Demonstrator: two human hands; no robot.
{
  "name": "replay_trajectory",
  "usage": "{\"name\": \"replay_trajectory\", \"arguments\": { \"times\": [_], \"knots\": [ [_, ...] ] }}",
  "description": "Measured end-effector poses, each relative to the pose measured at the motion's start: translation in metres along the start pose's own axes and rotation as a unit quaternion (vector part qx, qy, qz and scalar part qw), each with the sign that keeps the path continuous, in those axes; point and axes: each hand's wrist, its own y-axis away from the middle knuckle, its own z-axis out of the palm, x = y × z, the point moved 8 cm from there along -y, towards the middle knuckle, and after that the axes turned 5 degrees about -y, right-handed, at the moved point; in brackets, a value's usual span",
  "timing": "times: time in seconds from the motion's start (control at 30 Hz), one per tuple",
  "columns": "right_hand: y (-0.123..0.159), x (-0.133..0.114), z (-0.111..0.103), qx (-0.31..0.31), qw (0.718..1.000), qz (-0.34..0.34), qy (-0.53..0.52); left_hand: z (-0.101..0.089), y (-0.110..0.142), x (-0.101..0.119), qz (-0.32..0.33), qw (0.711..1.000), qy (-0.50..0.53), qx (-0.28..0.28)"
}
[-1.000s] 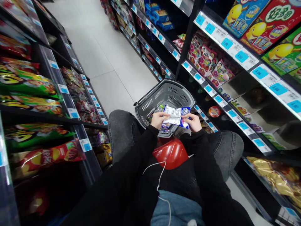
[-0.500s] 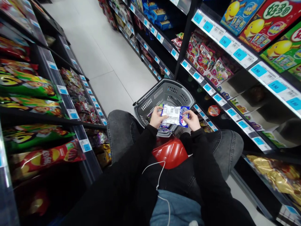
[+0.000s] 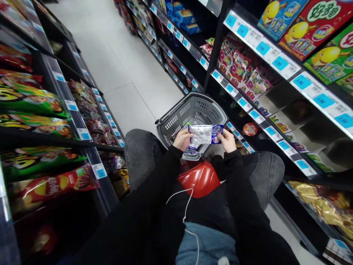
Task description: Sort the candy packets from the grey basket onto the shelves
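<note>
A small blue-and-silver snack packet [image 3: 203, 134] is stretched level between my two hands. My left hand [image 3: 182, 139] pinches its left end, and my right hand [image 3: 227, 140] grips the blue right end between thumb and fingers. Printed text, too small to read, covers the silver side facing me. Just beneath the packet stands a grey shopping basket [image 3: 180, 108] with slotted walls. Some packets lie in the basket, mostly hidden by my hands and the packet.
Shelves of bagged snacks [image 3: 30, 97] line the left. On the right, racks with blue price tags [image 3: 280, 63] hold candy bags [image 3: 238, 68] and boxes [image 3: 296, 27]. A red shiny object [image 3: 200, 179] is between my bent knees, near a white cord [image 3: 190, 206]. Tiled floor [image 3: 116, 62] runs ahead.
The packet has tilted and been pulled flatter between my hands. My right hand has shifted slightly to the right, now holding nearer the packet's end.
</note>
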Motion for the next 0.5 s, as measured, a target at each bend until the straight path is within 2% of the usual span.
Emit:
{"name": "replay_trajectory", "arguments": {
  "times": [0.1, 0.2, 0.27, 0.37, 0.43, 0.5],
  "knots": [
    [0.003, -0.020, 0.004, -0.030, 0.998, -0.061, 0.011, -0.008, -0.001, 0.004, 0.027, 0.999, -0.024, 0.040],
    [0.005, -0.034, 0.001, -0.005, 0.993, -0.110, 0.043, -0.014, -0.001, -0.001, -0.003, 0.997, -0.035, 0.075],
    [0.005, -0.035, -0.004, 0.021, 0.992, -0.110, 0.058, -0.015, -0.001, -0.004, -0.031, 0.996, -0.027, 0.081],
    [0.005, -0.028, -0.005, 0.016, 0.995, -0.093, 0.032, -0.010, 0.000, -0.005, -0.061, 0.997, 0.008, 0.053],
    [0.005, -0.024, -0.002, 0.001, 0.997, -0.079, -0.024, -0.008, 0.001, -0.005, -0.077, 0.996, 0.023, 0.038],
    [0.005, -0.019, 0.001, -0.005, 0.993, -0.052, -0.104, -0.009, 0.002, -0.002, -0.058, 0.997, 0.012, 0.052]
  ]
}}
